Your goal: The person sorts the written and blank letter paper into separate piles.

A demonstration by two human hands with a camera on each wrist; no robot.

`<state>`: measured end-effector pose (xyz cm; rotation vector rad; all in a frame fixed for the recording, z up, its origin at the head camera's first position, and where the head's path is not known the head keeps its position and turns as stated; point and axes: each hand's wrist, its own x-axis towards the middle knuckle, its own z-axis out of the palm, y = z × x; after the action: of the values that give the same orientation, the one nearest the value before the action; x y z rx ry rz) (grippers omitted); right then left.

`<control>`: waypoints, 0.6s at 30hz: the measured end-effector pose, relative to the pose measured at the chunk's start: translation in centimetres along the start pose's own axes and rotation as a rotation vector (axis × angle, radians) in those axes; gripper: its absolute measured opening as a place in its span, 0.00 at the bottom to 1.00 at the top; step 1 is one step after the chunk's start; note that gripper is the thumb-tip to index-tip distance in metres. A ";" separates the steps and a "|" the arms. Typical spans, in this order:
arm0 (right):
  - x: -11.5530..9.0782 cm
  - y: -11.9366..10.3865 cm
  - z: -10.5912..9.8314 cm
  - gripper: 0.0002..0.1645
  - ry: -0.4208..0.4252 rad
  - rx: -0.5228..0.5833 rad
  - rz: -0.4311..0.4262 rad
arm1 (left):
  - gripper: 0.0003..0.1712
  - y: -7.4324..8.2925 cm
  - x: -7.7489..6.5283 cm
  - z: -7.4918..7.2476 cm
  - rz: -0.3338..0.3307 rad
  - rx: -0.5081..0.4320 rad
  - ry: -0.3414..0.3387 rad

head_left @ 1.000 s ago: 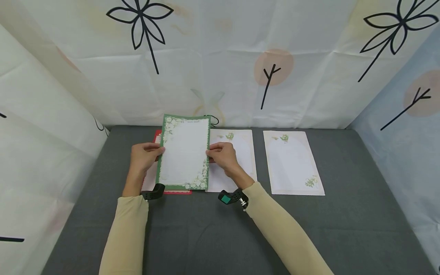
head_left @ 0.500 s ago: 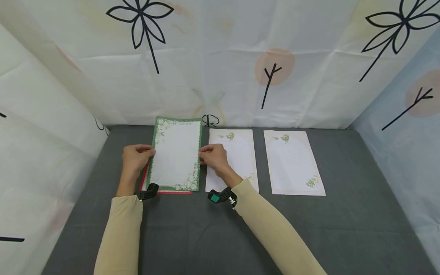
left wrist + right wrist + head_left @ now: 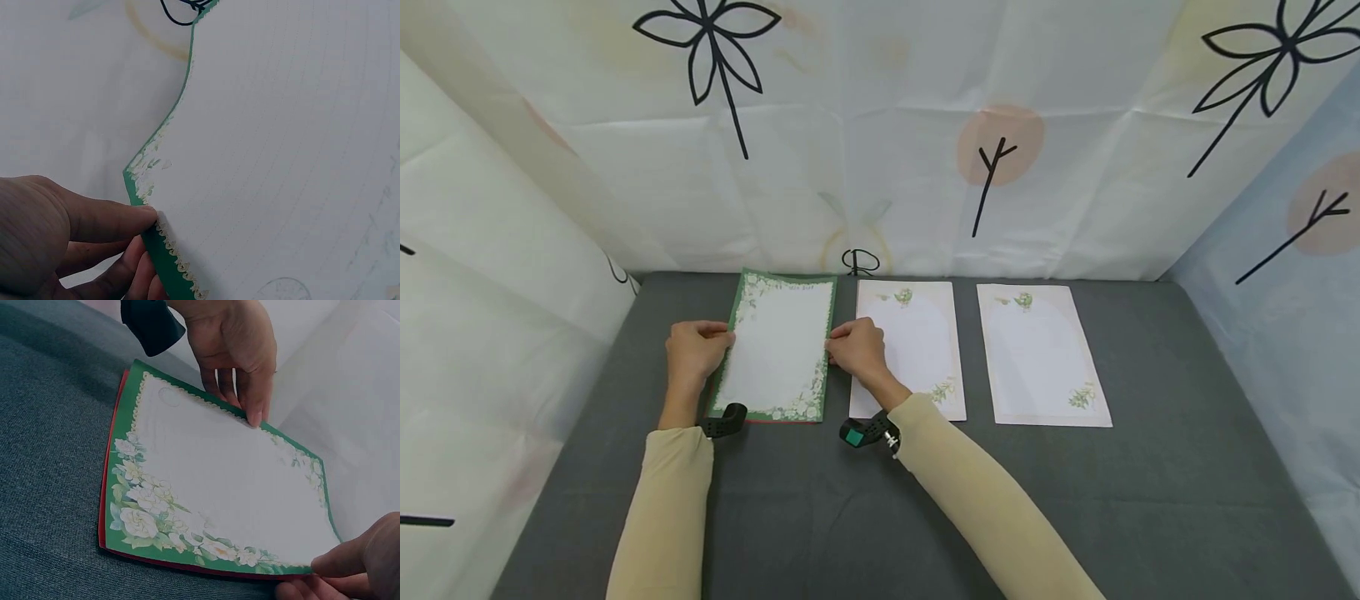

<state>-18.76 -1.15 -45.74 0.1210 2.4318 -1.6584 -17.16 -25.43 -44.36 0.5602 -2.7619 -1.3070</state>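
A sheet of paper with a green border and white flowers (image 3: pixel 778 350) lies over a red-edged sheet (image 3: pixel 111 469) at the left of the table. My left hand (image 3: pixel 695 354) pinches its left edge, thumb on top and fingers beneath, as the left wrist view shows. On the opposite edge my right hand (image 3: pixel 859 348) pinches it the same way. Between the two hands the sheet bows slightly. Only a thin red strip of the lower sheet shows along the near edge.
To the right lie two pale sheets with small green leaf prints, a middle sheet (image 3: pixel 913 333) partly under my right hand and a right sheet (image 3: pixel 1043 354). Dark grey cloth covers the table (image 3: pixel 880 508). A white printed curtain (image 3: pixel 880 167) hangs behind it.
Both hands have brought the green-bordered sheet left and down, over the red-edged sheet, whose red border now shows less. The middle pale sheet is more uncovered.
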 end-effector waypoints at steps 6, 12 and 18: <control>-0.1 -0.3 0.1 0.11 -0.037 -0.115 -0.015 | 0.21 -0.1 0.2 0.2 -0.017 0.053 -0.004; 0.0 -0.5 0.2 0.11 -0.053 -0.183 -0.005 | 0.25 -0.1 0.4 0.3 -0.032 0.100 -0.047; -0.1 -0.7 0.3 0.11 -0.068 -0.208 -0.012 | 0.30 -0.2 0.4 0.4 -0.044 0.139 -0.105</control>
<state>-18.75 -1.67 -45.20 0.0193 2.5385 -1.3792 -17.57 -25.40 -44.77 0.5790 -2.9604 -1.1929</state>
